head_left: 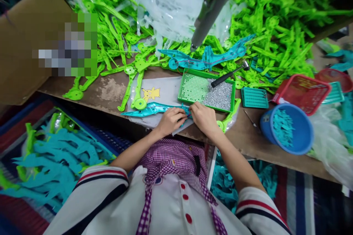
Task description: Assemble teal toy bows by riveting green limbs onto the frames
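Observation:
A long teal plastic part (154,108) lies at the table's front edge on a pale cloth (165,85) with a yellow cartoon figure. My left hand (172,120) is closed on its right portion, fingers bent over it. Close beside it, my right hand (203,116) pinches at the same end of the part; what lies between its fingertips is too small to make out. Just behind the hands stands a green tray (179,93) with small silvery pieces, and a black-handled tool (227,77) rests across it. Behind the tray lies another teal part (209,58).
Bright green parts (275,44) pile up at the back around clear plastic bags (176,3). A grey tool (205,18) hangs overhead. On the right are a blue bucket (264,123), a red basket (300,93) and a small teal tray (255,98). A cardboard box (24,44) stands left.

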A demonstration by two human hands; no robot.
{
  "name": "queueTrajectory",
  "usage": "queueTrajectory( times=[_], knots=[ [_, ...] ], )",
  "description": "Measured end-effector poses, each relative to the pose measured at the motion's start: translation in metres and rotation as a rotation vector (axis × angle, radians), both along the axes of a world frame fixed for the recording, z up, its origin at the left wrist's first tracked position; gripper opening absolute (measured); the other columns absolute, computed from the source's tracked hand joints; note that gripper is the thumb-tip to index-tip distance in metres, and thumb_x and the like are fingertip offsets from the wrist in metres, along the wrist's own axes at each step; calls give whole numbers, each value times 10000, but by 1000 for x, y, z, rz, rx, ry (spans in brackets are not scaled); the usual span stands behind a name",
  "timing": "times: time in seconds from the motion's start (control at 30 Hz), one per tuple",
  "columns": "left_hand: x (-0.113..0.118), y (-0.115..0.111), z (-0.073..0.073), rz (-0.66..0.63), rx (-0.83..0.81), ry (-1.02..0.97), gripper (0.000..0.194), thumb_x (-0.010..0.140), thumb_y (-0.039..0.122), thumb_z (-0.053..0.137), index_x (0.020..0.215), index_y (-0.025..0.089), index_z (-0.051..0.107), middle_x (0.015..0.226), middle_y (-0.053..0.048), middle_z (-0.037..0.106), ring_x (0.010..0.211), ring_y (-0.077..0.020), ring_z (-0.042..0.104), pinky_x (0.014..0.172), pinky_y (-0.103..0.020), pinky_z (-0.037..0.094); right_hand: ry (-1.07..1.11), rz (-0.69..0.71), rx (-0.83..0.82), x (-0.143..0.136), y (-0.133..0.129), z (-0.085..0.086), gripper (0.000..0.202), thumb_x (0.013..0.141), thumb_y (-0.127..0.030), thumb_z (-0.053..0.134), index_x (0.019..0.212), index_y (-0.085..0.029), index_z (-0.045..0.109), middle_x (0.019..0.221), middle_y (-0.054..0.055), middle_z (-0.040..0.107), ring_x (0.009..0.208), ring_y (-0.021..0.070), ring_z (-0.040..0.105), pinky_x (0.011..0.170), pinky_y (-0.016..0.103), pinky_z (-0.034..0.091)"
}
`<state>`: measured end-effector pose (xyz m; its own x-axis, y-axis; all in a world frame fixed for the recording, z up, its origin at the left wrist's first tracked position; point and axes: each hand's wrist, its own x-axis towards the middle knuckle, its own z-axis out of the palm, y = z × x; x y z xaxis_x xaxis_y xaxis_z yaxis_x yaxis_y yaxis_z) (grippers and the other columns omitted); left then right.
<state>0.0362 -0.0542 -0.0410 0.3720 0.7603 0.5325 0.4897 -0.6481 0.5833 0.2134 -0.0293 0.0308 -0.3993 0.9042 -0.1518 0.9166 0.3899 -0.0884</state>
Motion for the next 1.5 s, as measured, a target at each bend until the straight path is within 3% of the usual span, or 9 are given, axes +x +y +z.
queueTrajectory(
  times=[0.13,0.3,0.43,0.6,0.87,1.03,1.13,1.27,1.5],
  knots=[
    [1,1,-1,9,27,2,115,957,231,628,931,165,719,975,-56,743,891,-180,681,793,-354,533,-66,36,-31,-3,1,8,264,1000,-189,421,1025,-160,682,1018,109,722,823,196,650,573,322,269],
    [0,2,-2,-12,-6,20,122,955,237,631,907,167,719,978,-58,742,889,-175,684,807,-356,543,-184,54,-47,-18,-1,19,308,951,-70,386,1003,-103,687,964,174,709,770,219,639,565,338,292],
    [0,1,-2,-5,-27,18,123,956,234,626,909,180,725,986,-55,742,909,-179,686,816,-364,540,-111,52,1,-12,-6,7,272,967,-100,424,983,-122,694,955,152,714,816,221,644,609,336,344],
    [1,1,-2,-9,-32,15,116,954,237,631,926,182,729,981,-49,737,900,-172,683,810,-351,539,159,-4,43,10,-9,-16,267,1025,-256,446,1028,-182,703,1009,77,739,923,186,659,692,293,393],
    [2,2,-1,10,-45,-9,127,953,255,635,927,182,735,981,-50,737,898,-174,681,829,-362,548,264,46,-29,18,6,-18,215,987,-261,506,964,-231,718,974,49,737,872,191,660,656,299,391],
    [2,1,-2,7,-49,0,126,951,253,637,929,187,742,973,-50,732,887,-171,679,816,-355,549,470,-110,5,24,-4,-31,239,994,-264,485,999,-220,719,995,78,726,968,213,669,820,328,488],
    [2,2,-2,24,-43,6,123,947,247,640,920,180,739,976,-56,733,889,-179,678,810,-361,549,500,-73,-126,26,-4,-27,219,984,-320,526,1025,-243,727,1064,63,720,984,221,674,839,348,494],
    [2,2,-3,10,-52,31,114,947,234,636,924,184,736,987,-58,726,899,-178,672,823,-363,548,549,-192,-153,25,-2,-22,211,933,-422,620,968,-238,718,1023,58,704,940,227,670,813,354,488],
    [-2,1,9,-45,-182,118,152,970,230,593,1021,198,733,1112,-69,694,1010,-204,650,879,-398,544,517,-173,-72,17,-9,-33,99,959,-289,560,923,-213,612,977,67,630,915,215,613,794,329,441]
  ],
)
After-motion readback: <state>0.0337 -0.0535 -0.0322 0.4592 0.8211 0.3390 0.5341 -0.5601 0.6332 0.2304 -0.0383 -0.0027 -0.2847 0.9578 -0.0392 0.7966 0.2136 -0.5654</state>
